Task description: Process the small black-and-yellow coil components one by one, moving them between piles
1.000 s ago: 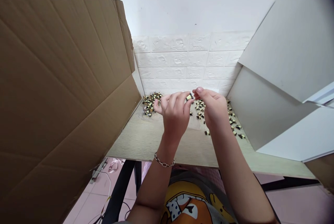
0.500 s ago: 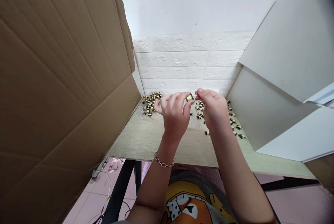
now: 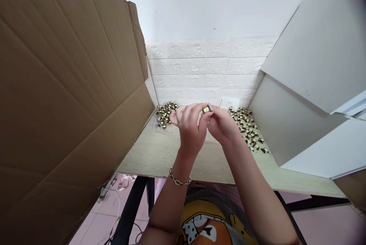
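One small yellow-and-black transformer [image 3: 207, 109] is pinched in my left hand [image 3: 190, 123] above the worktop [image 3: 160, 155], my right hand [image 3: 224, 126] curled at its end, hold hidden, where an uneven push could tip it from that slight fingertip grip.

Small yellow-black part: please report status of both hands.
Left hand pinching small part. Right hand close beside, grip unclear. Loose parts on both sides, apparently not blocking.
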{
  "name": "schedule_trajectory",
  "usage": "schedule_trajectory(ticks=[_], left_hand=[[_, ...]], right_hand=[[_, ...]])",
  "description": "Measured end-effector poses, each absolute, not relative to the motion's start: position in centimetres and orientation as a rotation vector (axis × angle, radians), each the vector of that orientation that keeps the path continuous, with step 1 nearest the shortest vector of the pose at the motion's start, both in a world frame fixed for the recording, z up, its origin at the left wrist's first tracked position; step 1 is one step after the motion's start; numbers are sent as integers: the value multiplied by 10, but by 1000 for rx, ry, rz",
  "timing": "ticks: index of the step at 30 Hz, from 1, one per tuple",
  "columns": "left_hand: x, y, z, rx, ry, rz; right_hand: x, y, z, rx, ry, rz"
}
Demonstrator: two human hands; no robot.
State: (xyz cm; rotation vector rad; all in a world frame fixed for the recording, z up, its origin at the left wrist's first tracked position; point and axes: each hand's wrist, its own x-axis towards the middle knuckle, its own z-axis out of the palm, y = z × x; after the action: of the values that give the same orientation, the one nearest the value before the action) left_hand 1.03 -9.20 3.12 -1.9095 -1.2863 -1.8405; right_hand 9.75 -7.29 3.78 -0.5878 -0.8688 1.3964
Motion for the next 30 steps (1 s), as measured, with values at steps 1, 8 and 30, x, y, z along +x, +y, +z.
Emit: schedule_trajectory(ticks=[1, 8, 30], left_hand=[[10, -92, 31, -1914, -1289, -1851], [12, -97, 44, -1912, -1201, -1980], [3, -86, 35, -2040, -1309, -2131]], right_hand=[[96, -72, 36, -577, -849, 1467], [78, -61, 11, -658, -767, 1659], [113, -85, 44, -714, -1530, 508]])
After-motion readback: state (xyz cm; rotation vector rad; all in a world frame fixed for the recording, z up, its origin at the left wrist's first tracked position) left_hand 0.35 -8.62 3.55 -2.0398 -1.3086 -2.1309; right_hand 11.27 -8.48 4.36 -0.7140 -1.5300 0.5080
